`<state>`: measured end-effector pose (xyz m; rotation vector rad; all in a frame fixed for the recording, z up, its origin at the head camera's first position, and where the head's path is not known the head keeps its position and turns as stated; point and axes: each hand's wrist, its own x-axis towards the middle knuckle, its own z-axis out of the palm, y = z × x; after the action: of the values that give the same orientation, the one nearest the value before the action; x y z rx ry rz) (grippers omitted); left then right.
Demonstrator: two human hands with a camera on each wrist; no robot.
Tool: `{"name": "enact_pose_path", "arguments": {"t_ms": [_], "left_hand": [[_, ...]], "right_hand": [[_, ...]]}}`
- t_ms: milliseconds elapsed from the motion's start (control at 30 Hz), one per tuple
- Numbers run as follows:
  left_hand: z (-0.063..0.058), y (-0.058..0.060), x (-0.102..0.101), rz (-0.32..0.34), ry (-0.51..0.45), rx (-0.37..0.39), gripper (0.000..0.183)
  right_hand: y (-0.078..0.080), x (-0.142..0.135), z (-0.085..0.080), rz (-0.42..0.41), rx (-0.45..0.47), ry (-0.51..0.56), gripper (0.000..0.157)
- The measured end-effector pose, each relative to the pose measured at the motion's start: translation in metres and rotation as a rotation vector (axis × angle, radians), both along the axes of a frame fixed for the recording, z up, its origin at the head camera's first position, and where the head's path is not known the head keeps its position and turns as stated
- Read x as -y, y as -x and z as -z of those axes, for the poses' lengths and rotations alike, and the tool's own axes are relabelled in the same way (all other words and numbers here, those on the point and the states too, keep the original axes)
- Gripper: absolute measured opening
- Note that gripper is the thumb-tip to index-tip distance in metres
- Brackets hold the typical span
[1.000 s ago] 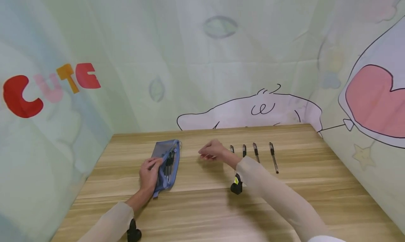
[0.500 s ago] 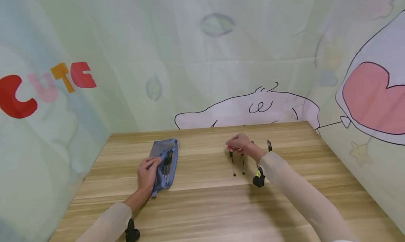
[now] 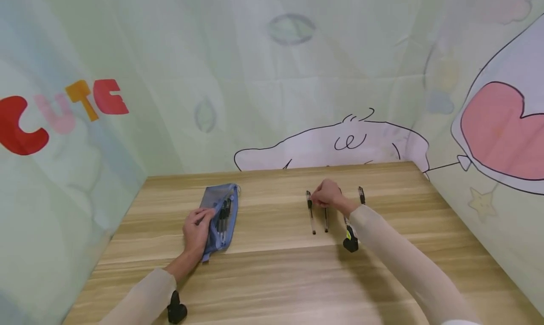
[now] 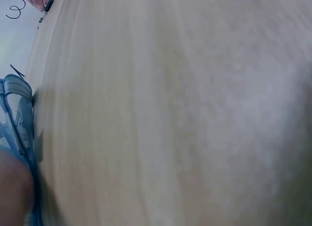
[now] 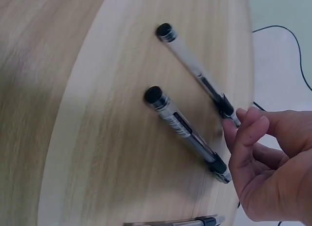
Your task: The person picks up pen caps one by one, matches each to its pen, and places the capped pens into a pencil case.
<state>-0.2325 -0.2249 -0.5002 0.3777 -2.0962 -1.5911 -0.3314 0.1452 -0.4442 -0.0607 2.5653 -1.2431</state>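
At the left, my left hand (image 3: pixel 197 230) grips the edge of a blue mesh pencil case (image 3: pixel 233 223), its zip open and several black-capped pens inside. My right hand (image 3: pixel 328 193) is over the row of pens, fingers bent and fingertips beside the cap of the leftmost gel pen (image 3: pixel 311 216). A second gel pen (image 3: pixel 326 220) runs out from under that hand, its cap end hidden in the head view. In the right wrist view the fingertips (image 5: pixel 252 116) overlap the far pen's black cap (image 5: pixel 224 105); I cannot tell whether they pinch it.
Farther right lie another pen (image 3: pixel 346 219), partly covered by the wrist, and one (image 3: pixel 361 195) mostly behind the sleeve. The wooden table (image 3: pixel 272 277) meets a printed cloth backdrop (image 3: pixel 263 79) at its back edge, with cloth on both sides.
My right hand has moved right, from between the pencil case and the pens to over the pens' caps. The left hand keeps its hold on the case.
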Motion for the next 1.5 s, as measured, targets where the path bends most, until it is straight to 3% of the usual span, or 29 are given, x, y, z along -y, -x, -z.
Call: {"name": "enact_pose_path", "arguments": {"t_ms": [267, 567, 733, 933, 1133, 1500], "left_hand": [[0.003, 0.002, -0.001, 0.01, 0.003, -0.007, 0.023], [0.001, 0.005, -0.002, 0.014, -0.006, 0.002, 0.023], [0.0, 0.006, -0.003, 0.015, -0.013, 0.005, 0.023], [0.001, 0.002, -0.002, 0.015, 0.0, 0.02, 0.025], [0.001, -0.001, 0.002, -0.018, -0.022, -0.011, 0.022], [0.0, 0.001, -0.001, -0.002, -0.004, -0.01, 0.022]], "right_hand": [[-0.001, 0.005, 0.005, -0.079, -0.112, -0.145, 0.027], [0.001, 0.012, 0.01, -0.041, -0.101, -0.122, 0.023], [-0.001, 0.018, 0.009, -0.016, -0.061, 0.023, 0.019], [-0.004, 0.042, 0.006, 0.002, 0.052, 0.238, 0.023], [-0.008, 0.078, 0.007, -0.014, 0.139, 0.32, 0.022], [-0.012, 0.132, 0.019, -0.065, 0.21, 0.484, 0.024]]}}
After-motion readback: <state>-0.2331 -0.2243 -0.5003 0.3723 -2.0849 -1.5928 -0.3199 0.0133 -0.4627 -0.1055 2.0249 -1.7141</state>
